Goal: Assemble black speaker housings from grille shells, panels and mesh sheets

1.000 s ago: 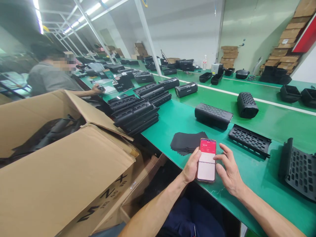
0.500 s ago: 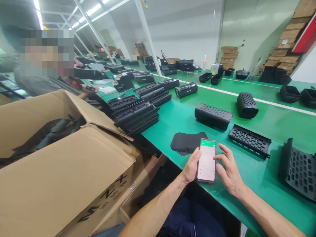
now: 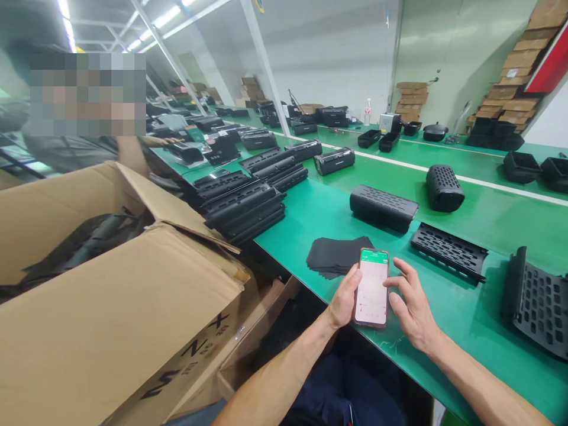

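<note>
My left hand (image 3: 344,302) grips a smartphone (image 3: 371,287) by its left edge, holding it just above the near edge of the green table (image 3: 461,307). The lit screen shows a green bar on top and a pale page below. My right hand (image 3: 412,307) hovers beside the phone's right edge with fingers spread, the thumb near the screen. A stack of thin black sheets (image 3: 335,255) lies on the table just beyond the phone.
Black perforated plastic parts (image 3: 449,251) and a long black housing (image 3: 383,207) lie ahead and right. Stacked black housings (image 3: 243,207) sit at left. A large open cardboard box (image 3: 110,284) stands at my left. A co-worker (image 3: 84,148) sits further along the line.
The phone screen went from a red header to a green one. The co-worker at left leaned closer and reached an arm across the table. My hands stayed in place.
</note>
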A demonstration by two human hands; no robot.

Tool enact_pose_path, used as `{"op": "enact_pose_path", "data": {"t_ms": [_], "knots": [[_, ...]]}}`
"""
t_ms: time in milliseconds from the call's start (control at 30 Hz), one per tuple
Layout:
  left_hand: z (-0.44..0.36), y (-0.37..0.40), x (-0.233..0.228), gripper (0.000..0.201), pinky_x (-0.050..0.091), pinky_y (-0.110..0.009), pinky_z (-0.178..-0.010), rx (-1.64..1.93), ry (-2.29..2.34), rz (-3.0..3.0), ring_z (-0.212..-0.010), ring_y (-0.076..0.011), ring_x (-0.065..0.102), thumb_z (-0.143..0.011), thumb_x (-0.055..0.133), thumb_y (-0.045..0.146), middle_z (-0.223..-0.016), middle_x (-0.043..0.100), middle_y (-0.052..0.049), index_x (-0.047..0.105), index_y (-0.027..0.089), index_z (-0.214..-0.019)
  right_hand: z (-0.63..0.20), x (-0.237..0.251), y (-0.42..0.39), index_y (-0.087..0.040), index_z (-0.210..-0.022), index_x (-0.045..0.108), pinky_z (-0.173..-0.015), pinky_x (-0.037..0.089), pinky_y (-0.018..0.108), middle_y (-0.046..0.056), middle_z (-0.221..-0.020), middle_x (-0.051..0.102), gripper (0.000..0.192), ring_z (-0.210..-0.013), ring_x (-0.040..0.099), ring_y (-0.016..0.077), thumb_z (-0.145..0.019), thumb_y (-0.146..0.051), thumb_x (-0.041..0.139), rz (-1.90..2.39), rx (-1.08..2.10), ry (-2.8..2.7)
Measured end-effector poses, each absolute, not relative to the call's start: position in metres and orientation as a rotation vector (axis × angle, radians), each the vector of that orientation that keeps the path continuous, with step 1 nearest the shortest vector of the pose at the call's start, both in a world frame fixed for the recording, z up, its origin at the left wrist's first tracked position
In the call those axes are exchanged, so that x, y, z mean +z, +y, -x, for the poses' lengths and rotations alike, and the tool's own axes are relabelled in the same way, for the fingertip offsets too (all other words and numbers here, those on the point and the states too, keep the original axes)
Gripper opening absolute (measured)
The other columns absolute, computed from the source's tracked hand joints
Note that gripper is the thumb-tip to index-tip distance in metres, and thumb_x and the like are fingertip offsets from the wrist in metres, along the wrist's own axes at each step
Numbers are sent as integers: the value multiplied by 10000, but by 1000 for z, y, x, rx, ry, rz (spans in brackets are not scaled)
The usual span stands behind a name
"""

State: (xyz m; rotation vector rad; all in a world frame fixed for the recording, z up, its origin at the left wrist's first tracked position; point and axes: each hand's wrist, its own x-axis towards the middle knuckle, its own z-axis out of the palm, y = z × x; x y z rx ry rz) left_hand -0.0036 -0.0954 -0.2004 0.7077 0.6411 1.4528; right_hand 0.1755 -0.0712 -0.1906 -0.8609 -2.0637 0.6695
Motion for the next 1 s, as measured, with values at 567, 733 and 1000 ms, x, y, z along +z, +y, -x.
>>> {"op": "enact_pose_path", "data": {"t_ms": [567, 733, 1000], "knots": [[4, -96, -199, 510, 561, -321, -791, 1448, 634, -693, -938, -237, 729, -921, 706, 583, -1151, 775, -114, 696, 161, -1209, -176, -190, -71, -252, -1143, 632, -1143, 463, 581, 138, -1592, 379, 280, -1483, 430, 340, -1081, -426, 422, 868, 685, -2065], [4, -95, -199, 548, 568, -342, -831, 1448, 625, -693, -977, -248, 726, -908, 718, 595, -1151, 771, -111, 688, 162, -1242, -176, -189, -71, -243, -1114, 642, -1135, 464, 570, 134, -1603, 358, 265, -1481, 422, 338, -1076, -402, 433, 844, 681, -2083], [4, -96, -200, 516, 566, -341, -814, 1446, 614, -711, -927, -234, 722, -936, 688, 583, -1120, 776, -108, 689, 162, -1234, -175, -184, -73, -229, -953, 690, -1154, 441, 569, 93, -1622, 312, 336, -1482, 393, 345, -1074, -382, 416, 802, 659, -2155]]}}
